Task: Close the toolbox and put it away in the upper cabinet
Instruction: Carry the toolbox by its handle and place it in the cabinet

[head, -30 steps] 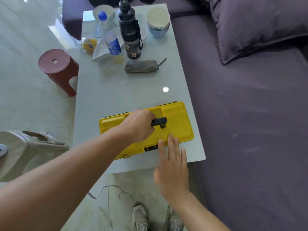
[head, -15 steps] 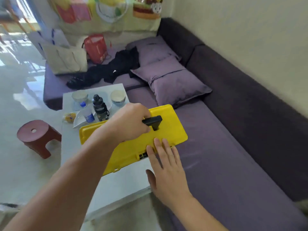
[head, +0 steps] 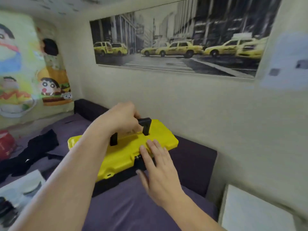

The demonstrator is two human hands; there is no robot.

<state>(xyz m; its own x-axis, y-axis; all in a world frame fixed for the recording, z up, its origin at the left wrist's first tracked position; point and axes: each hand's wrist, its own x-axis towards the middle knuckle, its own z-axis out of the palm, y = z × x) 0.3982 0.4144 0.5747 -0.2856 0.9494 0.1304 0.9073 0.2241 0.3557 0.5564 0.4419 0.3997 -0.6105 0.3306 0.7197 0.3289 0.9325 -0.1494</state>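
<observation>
The yellow toolbox [head: 123, 152] with a black base hangs in the air in front of me, lid down. My left hand [head: 120, 119] is closed around its black handle [head: 145, 125] on top. My right hand [head: 158, 167] lies flat, fingers spread, against the front edge of the lid by the black latch. No upper cabinet shows in the head view.
A purple sofa [head: 191, 160] runs below the toolbox, with dark clothes [head: 38, 147] and a red bag [head: 6, 144] at its left end. A taxi picture [head: 176, 40] hangs on the wall. A white surface [head: 253, 212] sits at the lower right; the low table's corner [head: 21, 185] at the lower left.
The toolbox has been lifted off the low table by its handle and carried up. My view has swung up from the table to the sofa and wall. My right hand stays on the lid's front.
</observation>
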